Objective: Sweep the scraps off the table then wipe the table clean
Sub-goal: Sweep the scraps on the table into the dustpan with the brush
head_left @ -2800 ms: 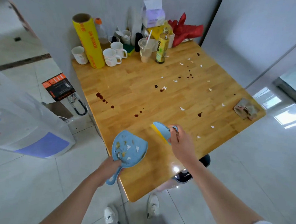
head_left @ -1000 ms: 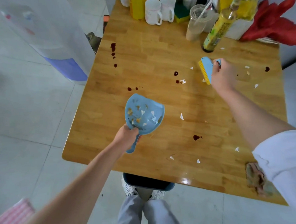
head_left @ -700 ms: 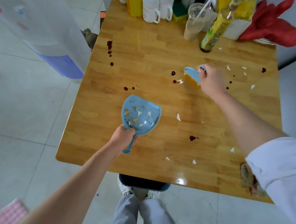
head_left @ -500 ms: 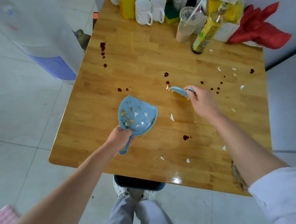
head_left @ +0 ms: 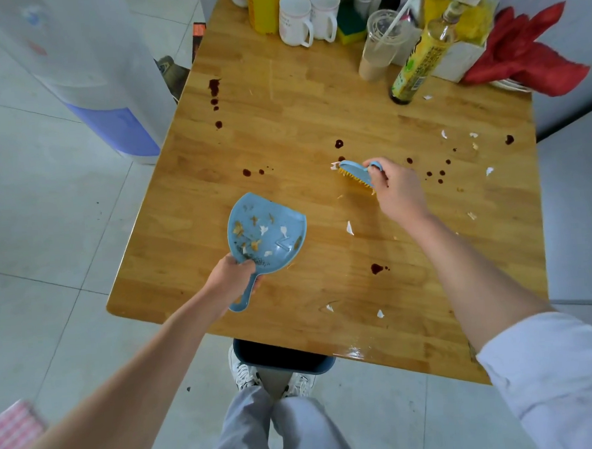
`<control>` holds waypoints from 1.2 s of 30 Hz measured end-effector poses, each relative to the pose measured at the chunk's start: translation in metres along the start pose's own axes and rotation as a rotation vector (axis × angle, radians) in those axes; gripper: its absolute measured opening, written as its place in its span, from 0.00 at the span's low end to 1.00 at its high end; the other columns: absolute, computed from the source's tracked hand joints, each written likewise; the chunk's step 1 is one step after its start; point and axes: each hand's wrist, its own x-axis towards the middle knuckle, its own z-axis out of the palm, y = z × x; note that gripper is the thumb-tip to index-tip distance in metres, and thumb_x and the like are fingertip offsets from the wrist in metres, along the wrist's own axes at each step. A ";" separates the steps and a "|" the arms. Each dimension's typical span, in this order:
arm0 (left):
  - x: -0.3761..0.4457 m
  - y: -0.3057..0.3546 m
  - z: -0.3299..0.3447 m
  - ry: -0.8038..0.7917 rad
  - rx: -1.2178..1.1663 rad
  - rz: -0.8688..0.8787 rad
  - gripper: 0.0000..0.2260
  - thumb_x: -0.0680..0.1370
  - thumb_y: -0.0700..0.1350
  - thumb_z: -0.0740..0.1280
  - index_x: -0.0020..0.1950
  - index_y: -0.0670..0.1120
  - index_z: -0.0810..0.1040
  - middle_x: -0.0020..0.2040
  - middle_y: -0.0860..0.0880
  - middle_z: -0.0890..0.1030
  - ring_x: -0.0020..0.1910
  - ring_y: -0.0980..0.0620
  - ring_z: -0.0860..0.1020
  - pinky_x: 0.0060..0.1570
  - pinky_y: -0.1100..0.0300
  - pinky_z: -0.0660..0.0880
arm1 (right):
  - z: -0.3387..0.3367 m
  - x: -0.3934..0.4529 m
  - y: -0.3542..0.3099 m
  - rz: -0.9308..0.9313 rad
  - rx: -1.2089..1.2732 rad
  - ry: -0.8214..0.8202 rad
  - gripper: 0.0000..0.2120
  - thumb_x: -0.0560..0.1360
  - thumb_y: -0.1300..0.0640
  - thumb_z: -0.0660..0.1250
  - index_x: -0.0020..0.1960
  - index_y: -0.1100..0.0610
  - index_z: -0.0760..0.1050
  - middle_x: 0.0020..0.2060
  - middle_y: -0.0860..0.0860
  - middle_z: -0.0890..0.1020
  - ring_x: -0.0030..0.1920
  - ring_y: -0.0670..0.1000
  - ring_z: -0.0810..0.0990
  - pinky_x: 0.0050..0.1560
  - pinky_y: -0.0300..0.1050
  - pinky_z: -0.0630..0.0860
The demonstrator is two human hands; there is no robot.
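On the wooden table (head_left: 282,129), my left hand (head_left: 232,274) grips the handle of a blue dustpan (head_left: 266,231) that holds several white and brown scraps. My right hand (head_left: 397,188) holds a small blue brush with yellow bristles (head_left: 355,176), bristles down on the table's middle, with a white scrap (head_left: 334,166) at its far tip. More white scraps lie loose: one (head_left: 349,228) between brush and dustpan, two near the front edge (head_left: 380,313), several at the right (head_left: 489,171). Dark red stains (head_left: 376,268) dot the wood.
Mugs (head_left: 294,20), a yellow roll (head_left: 264,6), a plastic cup with a straw (head_left: 379,45), a bottle (head_left: 420,63) and a red cloth (head_left: 526,57) crowd the far edge. A water dispenser (head_left: 84,70) stands left of the table. A dark bin (head_left: 281,357) sits under the front edge.
My right hand has drawn the brush from beside the bottle toward the table's middle, pushing a scrap along. The dustpan in my left hand has stayed near the front left.
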 end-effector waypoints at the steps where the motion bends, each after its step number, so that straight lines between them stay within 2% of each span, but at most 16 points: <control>1: -0.001 -0.002 -0.001 0.006 -0.009 -0.001 0.09 0.76 0.40 0.58 0.45 0.43 0.78 0.29 0.50 0.80 0.27 0.54 0.76 0.30 0.62 0.72 | 0.002 -0.004 -0.003 -0.018 0.008 -0.024 0.12 0.84 0.56 0.58 0.59 0.52 0.79 0.29 0.47 0.76 0.26 0.48 0.69 0.27 0.40 0.62; 3: -0.001 -0.007 -0.004 0.026 -0.019 -0.001 0.10 0.77 0.40 0.58 0.46 0.43 0.79 0.30 0.50 0.80 0.27 0.55 0.76 0.31 0.61 0.72 | 0.005 -0.014 -0.006 -0.080 0.004 -0.111 0.12 0.84 0.54 0.58 0.60 0.50 0.79 0.34 0.49 0.81 0.27 0.48 0.73 0.28 0.43 0.66; 5: -0.002 -0.013 -0.008 0.044 -0.042 -0.007 0.09 0.77 0.40 0.59 0.49 0.43 0.79 0.32 0.50 0.81 0.28 0.55 0.77 0.33 0.60 0.72 | 0.004 -0.027 -0.004 -0.137 0.005 -0.199 0.11 0.84 0.53 0.59 0.60 0.48 0.79 0.37 0.50 0.83 0.28 0.45 0.75 0.27 0.36 0.66; 7: -0.004 -0.020 -0.013 0.042 -0.078 -0.025 0.09 0.77 0.39 0.59 0.50 0.43 0.79 0.33 0.49 0.82 0.31 0.52 0.78 0.36 0.58 0.73 | -0.002 -0.032 0.001 -0.134 0.040 -0.181 0.11 0.83 0.52 0.59 0.58 0.45 0.79 0.37 0.48 0.83 0.28 0.43 0.76 0.26 0.31 0.65; 9: -0.007 -0.027 -0.017 0.028 -0.077 -0.037 0.08 0.77 0.38 0.59 0.48 0.42 0.78 0.32 0.48 0.81 0.30 0.52 0.77 0.35 0.58 0.73 | -0.010 -0.029 0.004 -0.073 0.088 -0.093 0.11 0.83 0.50 0.59 0.57 0.40 0.78 0.38 0.44 0.83 0.30 0.41 0.78 0.27 0.30 0.67; 11: -0.010 -0.031 -0.019 0.009 -0.042 -0.035 0.08 0.77 0.38 0.58 0.45 0.42 0.77 0.31 0.48 0.79 0.28 0.53 0.75 0.32 0.60 0.72 | -0.012 -0.020 0.002 -0.027 0.114 -0.030 0.11 0.83 0.49 0.58 0.57 0.39 0.77 0.39 0.43 0.82 0.35 0.42 0.81 0.30 0.34 0.72; 14: -0.011 -0.033 -0.019 0.001 0.003 -0.035 0.09 0.76 0.39 0.57 0.40 0.43 0.76 0.30 0.48 0.79 0.28 0.53 0.74 0.33 0.60 0.70 | 0.002 -0.008 -0.014 -0.011 0.104 -0.052 0.11 0.83 0.51 0.59 0.57 0.43 0.79 0.39 0.45 0.82 0.39 0.44 0.82 0.38 0.42 0.77; 16: -0.012 -0.038 -0.017 -0.010 0.019 -0.035 0.09 0.76 0.39 0.57 0.39 0.43 0.75 0.30 0.48 0.79 0.29 0.51 0.74 0.35 0.58 0.71 | 0.014 -0.011 -0.024 -0.039 0.094 -0.119 0.11 0.83 0.53 0.59 0.58 0.46 0.79 0.39 0.50 0.83 0.33 0.46 0.79 0.34 0.44 0.75; 18: -0.014 -0.044 -0.017 -0.007 -0.001 -0.044 0.09 0.76 0.39 0.57 0.40 0.43 0.76 0.30 0.48 0.79 0.30 0.50 0.74 0.36 0.58 0.72 | 0.020 -0.024 -0.031 -0.099 0.059 -0.204 0.11 0.83 0.52 0.58 0.58 0.46 0.78 0.37 0.52 0.83 0.27 0.44 0.73 0.28 0.39 0.67; 21: -0.018 -0.055 -0.018 -0.015 0.000 -0.032 0.09 0.76 0.39 0.57 0.40 0.42 0.75 0.31 0.46 0.79 0.33 0.48 0.75 0.39 0.55 0.72 | 0.017 -0.058 -0.034 -0.154 0.040 -0.339 0.10 0.83 0.52 0.59 0.58 0.44 0.78 0.36 0.47 0.82 0.29 0.46 0.74 0.29 0.40 0.66; 23: -0.022 -0.063 -0.018 0.002 -0.029 -0.043 0.08 0.77 0.38 0.58 0.42 0.41 0.76 0.32 0.46 0.79 0.33 0.48 0.75 0.39 0.54 0.72 | 0.008 -0.078 -0.030 -0.146 0.059 -0.373 0.10 0.83 0.52 0.59 0.58 0.43 0.78 0.36 0.45 0.82 0.30 0.45 0.77 0.28 0.38 0.67; 25: -0.026 -0.071 -0.018 0.027 -0.040 -0.057 0.08 0.77 0.38 0.58 0.44 0.42 0.77 0.31 0.47 0.79 0.31 0.50 0.75 0.37 0.57 0.72 | -0.009 -0.084 -0.022 -0.069 0.113 -0.281 0.10 0.83 0.51 0.59 0.58 0.41 0.78 0.38 0.43 0.82 0.30 0.40 0.78 0.25 0.31 0.68; 27: -0.029 -0.079 -0.017 0.037 -0.060 -0.063 0.08 0.78 0.37 0.59 0.45 0.41 0.77 0.31 0.47 0.80 0.31 0.50 0.76 0.37 0.56 0.73 | -0.032 -0.081 -0.008 0.026 0.175 -0.093 0.10 0.83 0.50 0.60 0.57 0.42 0.79 0.39 0.41 0.83 0.31 0.35 0.78 0.25 0.27 0.67; 30: -0.034 -0.088 -0.013 0.031 -0.070 -0.062 0.08 0.78 0.36 0.59 0.46 0.41 0.77 0.32 0.47 0.79 0.33 0.49 0.76 0.38 0.54 0.74 | -0.063 -0.070 0.017 0.118 0.188 0.127 0.10 0.83 0.50 0.59 0.55 0.44 0.79 0.38 0.43 0.83 0.38 0.36 0.82 0.33 0.26 0.71; 32: -0.038 -0.093 -0.009 0.031 -0.063 -0.062 0.08 0.79 0.36 0.59 0.47 0.41 0.77 0.32 0.47 0.79 0.32 0.49 0.76 0.37 0.55 0.74 | -0.068 -0.068 0.031 0.178 0.175 0.174 0.10 0.82 0.52 0.58 0.54 0.44 0.78 0.37 0.45 0.83 0.38 0.37 0.81 0.34 0.25 0.70; 36: -0.045 -0.098 -0.001 0.020 -0.029 -0.047 0.07 0.78 0.37 0.59 0.46 0.41 0.76 0.30 0.49 0.79 0.29 0.52 0.76 0.34 0.59 0.73 | -0.053 -0.075 0.050 0.313 0.088 0.194 0.09 0.82 0.52 0.57 0.51 0.46 0.76 0.36 0.49 0.83 0.35 0.39 0.80 0.30 0.29 0.71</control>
